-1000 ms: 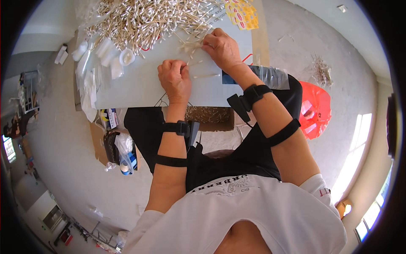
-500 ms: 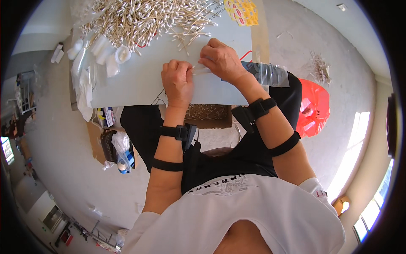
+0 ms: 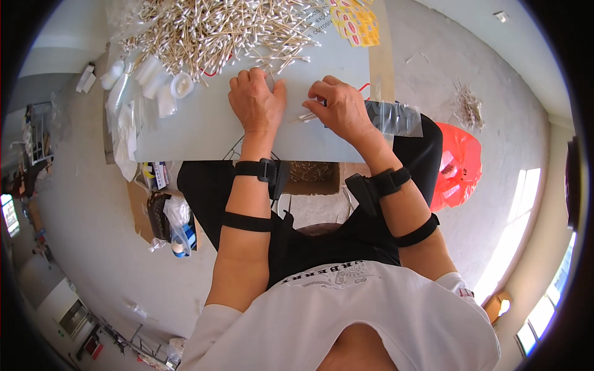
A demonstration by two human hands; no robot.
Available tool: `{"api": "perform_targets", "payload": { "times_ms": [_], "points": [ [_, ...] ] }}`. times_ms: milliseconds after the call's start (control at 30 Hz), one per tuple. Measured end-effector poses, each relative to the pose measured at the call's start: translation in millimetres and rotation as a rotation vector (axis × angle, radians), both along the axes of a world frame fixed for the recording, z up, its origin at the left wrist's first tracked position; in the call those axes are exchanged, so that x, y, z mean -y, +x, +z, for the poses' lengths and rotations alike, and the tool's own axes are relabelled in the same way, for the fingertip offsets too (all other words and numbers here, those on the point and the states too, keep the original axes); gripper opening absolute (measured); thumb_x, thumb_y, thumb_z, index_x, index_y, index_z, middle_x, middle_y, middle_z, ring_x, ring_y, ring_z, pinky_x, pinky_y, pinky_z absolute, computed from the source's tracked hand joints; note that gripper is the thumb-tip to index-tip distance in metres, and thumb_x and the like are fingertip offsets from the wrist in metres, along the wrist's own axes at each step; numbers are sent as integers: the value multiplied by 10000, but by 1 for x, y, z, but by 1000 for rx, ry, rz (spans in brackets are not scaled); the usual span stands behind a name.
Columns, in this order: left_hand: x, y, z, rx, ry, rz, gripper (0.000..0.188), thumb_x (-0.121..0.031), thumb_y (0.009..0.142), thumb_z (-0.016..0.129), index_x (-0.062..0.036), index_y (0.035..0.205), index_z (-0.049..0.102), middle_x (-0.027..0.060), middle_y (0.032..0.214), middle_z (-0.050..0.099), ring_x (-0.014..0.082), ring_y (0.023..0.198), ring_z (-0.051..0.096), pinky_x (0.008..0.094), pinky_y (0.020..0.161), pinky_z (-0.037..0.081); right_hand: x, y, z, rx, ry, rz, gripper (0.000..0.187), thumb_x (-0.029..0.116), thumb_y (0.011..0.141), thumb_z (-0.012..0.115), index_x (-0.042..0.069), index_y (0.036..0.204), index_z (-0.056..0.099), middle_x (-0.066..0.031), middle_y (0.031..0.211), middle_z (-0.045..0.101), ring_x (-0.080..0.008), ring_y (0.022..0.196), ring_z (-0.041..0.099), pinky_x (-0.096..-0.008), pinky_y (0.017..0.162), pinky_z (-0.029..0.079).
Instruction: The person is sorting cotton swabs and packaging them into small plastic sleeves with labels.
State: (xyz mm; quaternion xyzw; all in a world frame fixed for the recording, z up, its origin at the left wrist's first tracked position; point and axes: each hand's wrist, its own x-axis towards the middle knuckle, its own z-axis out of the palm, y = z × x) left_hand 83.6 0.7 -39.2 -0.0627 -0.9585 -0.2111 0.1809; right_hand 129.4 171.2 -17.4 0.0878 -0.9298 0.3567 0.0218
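Observation:
A large heap of cotton swabs (image 3: 210,31) with wooden sticks and white tips covers the far part of the table. Just short of its near edge is my left hand (image 3: 255,102), thumb spread away from the fingers, holding nothing I can see; its fingertips are partly hidden. A few loose swabs (image 3: 283,62) lie beyond it. To the right, my right hand (image 3: 341,108) is closed in a pinch on a few cotton swabs (image 3: 302,117), whose ends stick out to the left, low over the grey tabletop (image 3: 204,133).
White round containers (image 3: 181,85) and clear plastic bags (image 3: 124,123) sit at the table's left. Yellow stickers (image 3: 356,25) lie at its far right corner. A cardboard box (image 3: 315,179) holding swabs stands below the front edge. A red plastic bag (image 3: 461,164) is at the right.
My hands, close together before, are now apart. The left one has moved forward toward the heap and spread its thumb; the right one has shifted right and nearer, with swabs now showing in it.

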Motion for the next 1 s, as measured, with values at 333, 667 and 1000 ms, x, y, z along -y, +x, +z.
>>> {"api": "perform_targets", "payload": {
  "times_ms": [333,667,1000],
  "points": [
    [23,-2,27,469,157,171,105,-107,744,637,-4,730,624,135,712,659,309,669,625,409,629,496,13,-30,-18,-39,-6,-92,112,156,799,683,96,894,674,-79,799,646,-283,734,637,-382,660,501],
    [80,32,53,829,409,-224,141,-94,789,681,24,785,604,122,674,620,223,622,583,351,613,462,18,-52,-13,9,89,-80,370,192,796,660,189,1167,663,-111,750,669,-318,778,654,-410,725,521],
    [57,58,36,848,354,-261,128,-79,779,669,27,799,599,158,713,630,294,680,615,365,655,480,16,-17,-4,167,-154,31,194,216,728,758,60,805,674,-80,748,628,-258,666,612,-353,625,488]
  ]
}}
